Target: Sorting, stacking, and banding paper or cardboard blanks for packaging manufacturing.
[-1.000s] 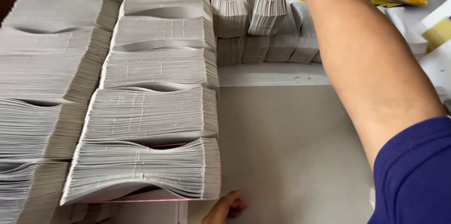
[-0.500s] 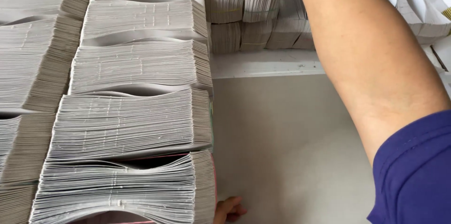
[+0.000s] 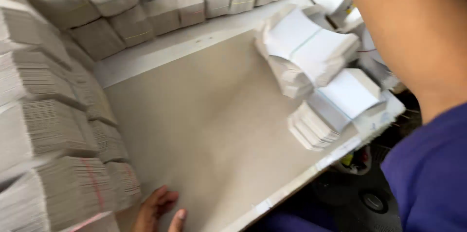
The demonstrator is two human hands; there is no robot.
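The right hand is out of frame — only the forearm (image 3: 413, 42) crosses the upper right corner, cut off at the top edge. The left hand (image 3: 158, 210) is cropped by the bottom edge, its wrist unseen. The banded paper stacks on the left (image 3: 44, 129) are smeared by motion blur and run past the frame — their sheets cannot be told apart. Under the board's edge (image 3: 292, 188), dark round shapes are too dim to identify.
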